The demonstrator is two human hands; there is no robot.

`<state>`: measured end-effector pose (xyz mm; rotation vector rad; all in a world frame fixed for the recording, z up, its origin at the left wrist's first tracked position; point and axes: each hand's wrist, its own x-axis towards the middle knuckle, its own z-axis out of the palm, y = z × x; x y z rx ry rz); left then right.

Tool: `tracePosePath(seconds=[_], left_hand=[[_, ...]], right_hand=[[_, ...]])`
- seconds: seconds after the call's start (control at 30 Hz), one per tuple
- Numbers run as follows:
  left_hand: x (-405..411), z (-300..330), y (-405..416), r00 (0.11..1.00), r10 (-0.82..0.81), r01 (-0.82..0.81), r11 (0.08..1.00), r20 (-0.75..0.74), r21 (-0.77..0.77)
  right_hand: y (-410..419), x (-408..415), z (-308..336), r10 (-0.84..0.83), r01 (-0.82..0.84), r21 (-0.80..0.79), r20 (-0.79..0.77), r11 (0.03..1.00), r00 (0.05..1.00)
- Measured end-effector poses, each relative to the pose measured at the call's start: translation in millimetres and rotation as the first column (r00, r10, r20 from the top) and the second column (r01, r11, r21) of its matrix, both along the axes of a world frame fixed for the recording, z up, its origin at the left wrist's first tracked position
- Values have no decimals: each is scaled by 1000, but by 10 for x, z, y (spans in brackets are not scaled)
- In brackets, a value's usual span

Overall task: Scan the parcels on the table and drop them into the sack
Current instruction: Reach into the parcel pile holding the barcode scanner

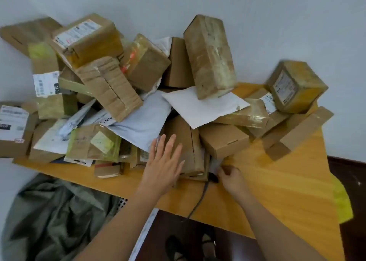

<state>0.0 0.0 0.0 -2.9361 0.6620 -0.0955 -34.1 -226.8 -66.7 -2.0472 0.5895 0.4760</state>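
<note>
A big heap of brown cardboard parcels (pixel 111 78) and white mailer bags (pixel 142 120) covers the wooden table (pixel 277 181). My left hand (pixel 164 161) lies flat, fingers spread, on a brown parcel (pixel 190 142) at the heap's front edge. My right hand (pixel 230 176) is closed around a dark scanner (pixel 213 172) whose cable (pixel 198 203) runs off the table's front edge. The scanner's head sits right under a small plain box (pixel 223 140). A grey-green sack (pixel 53 221) hangs open below the table at the lower left.
The wall (pixel 277 23) stands right behind the heap. A tall box (pixel 211 56) leans upright at the heap's top, and a taped cube box (pixel 297 86) sits at the far right. Bare tabletop lies at the right front. A yellow object (pixel 342 201) shows past the table's right edge.
</note>
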Motion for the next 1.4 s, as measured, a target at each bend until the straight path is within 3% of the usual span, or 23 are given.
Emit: tracePosePath(seconds=[0.1,0.2,0.33,0.47,0.8,0.97,1.13,1.4], left_hand=[[-55,-22,43,1000,12,-12,1000,-7,14],[-133,-17,82,1000,13,-14,1000,6,28],[-173,64,98,1000,5,-6,999,20,48],[-195,161,94,1000,8,-7,999,-7,40],[-471,539,224,989,-6,8,1000,-149,14],[-535,681,299,987,6,-9,1000,-163,-16],[-513,831,373,993,2,-6,999,-115,-43],[-187,1048,628,995,89,-92,993,-50,-73]], right_hand=[[75,138,-33,-72,81,157,-62,984,995],[122,205,-75,-181,202,165,-135,965,974],[45,203,-101,-204,257,189,-259,948,944],[-54,-49,-47,-228,299,153,-362,942,904],[-98,-858,129,-398,445,43,-377,894,836],[-156,-1056,423,-425,476,130,-295,870,856],[-32,-922,938,-393,399,250,-74,882,916],[444,-216,1681,-304,194,389,244,901,921]])
